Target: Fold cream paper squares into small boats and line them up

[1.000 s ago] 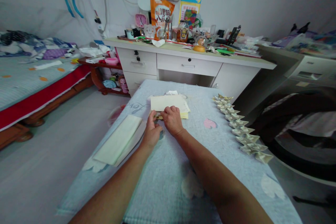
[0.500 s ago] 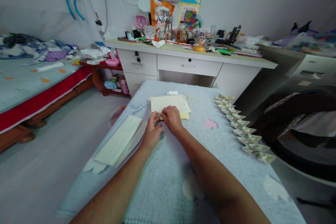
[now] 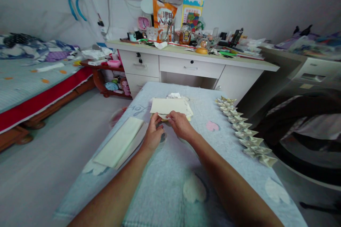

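A cream sheet of paper [image 3: 169, 105] lies on top of a small pile at the far middle of the cloth-covered table. My left hand [image 3: 153, 132] is at the pile's near left corner, fingers bent round the paper's edge. Beside it, my right hand [image 3: 181, 125] pinches the near edge of the paper with thumb and forefinger. Fingertips partly hide that edge. A folded stack of pale paper [image 3: 119, 142] rests left of my left forearm. Along the table's right side runs a row of folded paper pieces [image 3: 243, 126] with pointed ends.
The blue patterned cloth [image 3: 165, 191] covers the table. Crumpled white paper [image 3: 173, 95] sits behind the pile. Beyond stands a cluttered white desk [image 3: 144, 64] with drawers. A washing machine [image 3: 317, 74] is at the right, a bed [image 3: 53, 85] at the left.
My right hand has shifted slightly right and its wrist has turned, the fingers still at the paper's near edge. The top sheet has moved slightly toward me. My left hand has barely moved.
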Available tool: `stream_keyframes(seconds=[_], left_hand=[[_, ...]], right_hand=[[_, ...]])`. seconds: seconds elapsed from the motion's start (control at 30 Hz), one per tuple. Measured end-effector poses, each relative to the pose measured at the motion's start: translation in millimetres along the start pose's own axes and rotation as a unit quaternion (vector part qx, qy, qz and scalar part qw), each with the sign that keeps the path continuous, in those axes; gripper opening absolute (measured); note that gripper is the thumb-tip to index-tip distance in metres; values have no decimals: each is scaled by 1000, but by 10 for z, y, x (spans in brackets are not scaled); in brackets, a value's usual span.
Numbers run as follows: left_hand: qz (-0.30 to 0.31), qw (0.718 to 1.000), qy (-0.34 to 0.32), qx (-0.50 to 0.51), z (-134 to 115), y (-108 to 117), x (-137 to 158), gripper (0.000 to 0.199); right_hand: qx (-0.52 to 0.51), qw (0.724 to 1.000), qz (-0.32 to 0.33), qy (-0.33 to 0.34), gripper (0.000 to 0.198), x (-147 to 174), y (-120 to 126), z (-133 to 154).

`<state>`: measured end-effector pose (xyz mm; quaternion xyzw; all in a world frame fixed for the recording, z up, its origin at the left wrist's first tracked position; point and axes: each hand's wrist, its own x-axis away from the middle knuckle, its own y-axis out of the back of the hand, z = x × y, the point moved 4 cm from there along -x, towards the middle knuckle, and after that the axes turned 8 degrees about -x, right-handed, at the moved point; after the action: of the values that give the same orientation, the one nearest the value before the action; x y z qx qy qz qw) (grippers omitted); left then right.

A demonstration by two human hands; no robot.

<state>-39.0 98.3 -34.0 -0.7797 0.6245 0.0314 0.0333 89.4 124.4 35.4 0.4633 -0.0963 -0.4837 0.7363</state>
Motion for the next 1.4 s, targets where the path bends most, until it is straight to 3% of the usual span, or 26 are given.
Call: stream_keyframes(seconds=[0.23, 0.37, 0.43, 0.5, 0.57, 0.63, 0.73, 0.8, 0.93, 1.07, 1.27, 1.4], left_hand=[[-14, 999, -30, -18, 3, 15, 7, 82], [-41, 995, -37, -81, -34, 56, 67, 82], [-17, 988, -58, -143, -102, 47, 119, 62], [40, 974, -102, -199, -201, 4, 183, 23], [62, 955, -146, -250, -310, -20, 248, 10], [87, 936, -185, -288, -401, -49, 308, 11], [155, 913, -232, -299, -472, -107, 393, 17], [203, 904, -242, -289, -474, -139, 443, 20], [267, 898, -221, -272, -418, -180, 503, 25], [292, 881, -229, -294, -366, -216, 513, 39], [322, 852, -241, -336, -301, -255, 503, 37], [343, 850, -237, -323, -314, -260, 525, 37]], right_hand=[[-95, 993, -7, 69, 9, 416, 235, 39], [-158, 986, -41, 36, 9, 777, 385, -12], [-193, 981, -33, 3, 8, 944, 434, -35], [-229, 973, -18, -19, 7, 1086, 468, -45], [-242, 969, -16, -37, 7, 1200, 492, -73], [-225, 973, -30, -37, 9, 1283, 501, -125], [-141, 989, -45, -21, 43, 1360, 458, -251], [-89, 995, -46, -9, 54, 1389, 406, -342], [-40, 999, -6, 13, 44, 1429, 314, -443], [-44, 999, 6, 10, 48, 1465, 319, -440], [-62, 997, 52, -15, 55, 1471, 326, -371], [-85, 996, 38, -8, 54, 1456, 355, -346]])
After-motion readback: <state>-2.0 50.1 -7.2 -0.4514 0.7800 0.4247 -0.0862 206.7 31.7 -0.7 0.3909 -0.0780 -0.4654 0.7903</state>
